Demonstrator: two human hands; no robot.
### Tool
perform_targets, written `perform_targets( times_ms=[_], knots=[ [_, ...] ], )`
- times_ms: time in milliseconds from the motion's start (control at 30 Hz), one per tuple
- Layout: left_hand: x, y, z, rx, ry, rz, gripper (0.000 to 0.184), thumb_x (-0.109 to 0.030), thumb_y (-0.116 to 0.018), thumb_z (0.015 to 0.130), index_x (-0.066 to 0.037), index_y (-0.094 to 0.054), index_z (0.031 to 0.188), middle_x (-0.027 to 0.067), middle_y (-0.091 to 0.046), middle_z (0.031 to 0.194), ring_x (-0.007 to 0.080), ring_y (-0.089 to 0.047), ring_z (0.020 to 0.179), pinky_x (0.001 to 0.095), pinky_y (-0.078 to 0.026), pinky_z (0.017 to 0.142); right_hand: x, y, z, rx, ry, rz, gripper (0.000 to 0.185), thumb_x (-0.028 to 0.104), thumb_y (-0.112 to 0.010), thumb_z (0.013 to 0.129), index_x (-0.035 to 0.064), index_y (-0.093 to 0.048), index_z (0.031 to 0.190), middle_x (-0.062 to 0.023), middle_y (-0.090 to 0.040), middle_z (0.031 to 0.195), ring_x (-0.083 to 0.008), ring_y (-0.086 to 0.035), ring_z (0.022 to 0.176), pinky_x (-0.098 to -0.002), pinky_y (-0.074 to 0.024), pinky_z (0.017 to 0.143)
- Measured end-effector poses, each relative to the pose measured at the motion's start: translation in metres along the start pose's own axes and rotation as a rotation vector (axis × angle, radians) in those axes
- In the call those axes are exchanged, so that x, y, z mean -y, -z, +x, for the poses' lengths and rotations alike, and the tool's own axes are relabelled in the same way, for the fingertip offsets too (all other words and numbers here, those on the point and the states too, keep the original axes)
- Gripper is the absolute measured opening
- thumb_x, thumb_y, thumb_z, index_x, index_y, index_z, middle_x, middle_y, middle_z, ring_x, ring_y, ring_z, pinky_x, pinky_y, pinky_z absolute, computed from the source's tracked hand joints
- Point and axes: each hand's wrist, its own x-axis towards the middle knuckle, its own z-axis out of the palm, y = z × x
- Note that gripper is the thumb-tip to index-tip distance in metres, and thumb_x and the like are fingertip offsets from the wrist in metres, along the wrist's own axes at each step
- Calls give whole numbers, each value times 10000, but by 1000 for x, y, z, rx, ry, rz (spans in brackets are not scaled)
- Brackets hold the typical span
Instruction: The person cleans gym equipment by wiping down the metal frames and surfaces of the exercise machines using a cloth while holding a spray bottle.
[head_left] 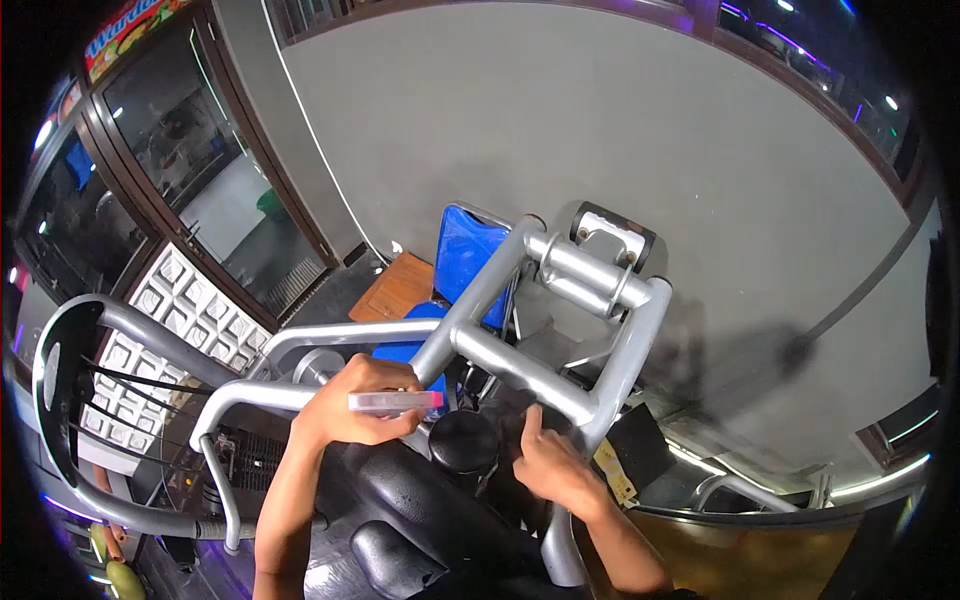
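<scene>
My left hand [350, 412] is closed around a slim, see-through plastic tube with a pink end [395, 402], held level with the pink end pointing right. It is beside a silver tubular frame [525, 372] of a gym machine, above its black padded seat [410, 490]. My right hand [555, 468] is closed near the lower right of this frame, its thumb side up. Dark parts lie just behind its fingers, and what they hold, if anything, is hidden. Between the hands is a round black pad [463, 441].
A blue chair [468, 250] and a brown wooden board [395, 295] stand behind the frame by the grey wall [600, 120]. At left curves another silver bar with a black cover [60, 400] and cables. A glass door [200, 160] is at upper left.
</scene>
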Motion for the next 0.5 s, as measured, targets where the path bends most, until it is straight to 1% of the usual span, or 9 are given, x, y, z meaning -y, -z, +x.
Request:
perform_targets(
  times_ms=[100, 167, 233, 300, 333, 367, 433, 467, 500],
  knots=[
    [2, -3, 6, -26, -7, -14, 64, -65, -683, 749, -12, -648, 751, 112, -640, 703, 265, -631, 632, 350, -478, 593, 0, -12, 16, -14, -82, -1, 514, 49, -549, 819, -190, -368, 1237, -430, -600, 941, -534, -612, 971, -565, -495, 853],
    [-1, -1, 15, -2, -5, -51, 69, -67, -682, 753, -6, -652, 764, 110, -638, 703, 257, -616, 616, 349, -466, 583, -13, -30, 23, -107, 48, 60, 539, 54, -549, 818, -182, -362, 1265, -412, -613, 903, -534, -621, 939, -569, -500, 837],
    [1, -1, 21, 6, 14, -29, 72, -74, -686, 760, -10, -656, 770, 109, -632, 700, 258, -601, 608, 358, -461, 582, 0, -6, 8, -43, 116, -31, 507, 66, -525, 841, -178, -365, 1255, -413, -611, 921, -534, -620, 942, -561, -504, 834],
    [4, 0, 32, 27, 36, -61, 124, -119, -680, 737, -10, -680, 797, 105, -650, 724, 253, -628, 624, 361, -466, 582, 9, 14, -1, 244, 6, 46, 463, 81, -515, 862, -187, -381, 1215, -426, -599, 963, -516, -626, 962, -546, -505, 838],
    [7, 2, 37, 47, 46, 1, 136, -130, -686, 754, -17, -701, 827, 102, -664, 728, 249, -638, 631, 358, -477, 592, -5, 1, -2, 173, 21, 37, 467, 156, -559, 891, -132, -410, 1226, -415, -598, 1037, -483, -630, 1009, -523, -502, 844],
    [7, 3, 42, 47, 40, 3, 136, -130, -686, 754, -17, -701, 827, 102, -664, 728, 249, -638, 631, 358, -477, 592, -9, 7, -4, 168, 21, 35, 467, 156, -559, 891, -132, -410, 1226, -415, -598, 1037, -483, -630, 1009, -523, -502, 844],
    [6, 3, 54, 35, 144, -49, 130, -146, -704, 801, -24, -721, 845, 92, -706, 759, 198, -670, 677, 323, -516, 641, -12, 25, -12, 84, 58, 151, 505, 248, -613, 917, -51, -432, 1281, -341, -637, 1055, -444, -645, 1031, -470, -506, 856],
    [11, 3, 60, 54, 163, -35, 182, -176, -717, 809, -31, -748, 913, 98, -724, 776, 184, -686, 694, 315, -530, 658, -17, 38, -12, 137, 91, 239, 484, 311, -580, 966, 22, -430, 1324, -287, -638, 1160, -412, -632, 1102, -464, -486, 908],
    [17, 2, 64, 51, 167, -29, 182, -176, -717, 809, -31, -748, 913, 98, -724, 776, 184, -686, 694, 315, -530, 658, -34, 42, -7, 98, 162, 264, 465, 333, -609, 967, 53, -480, 1315, -220, -667, 1132, -336, -663, 1062, -407, -491, 907]
  ],
)
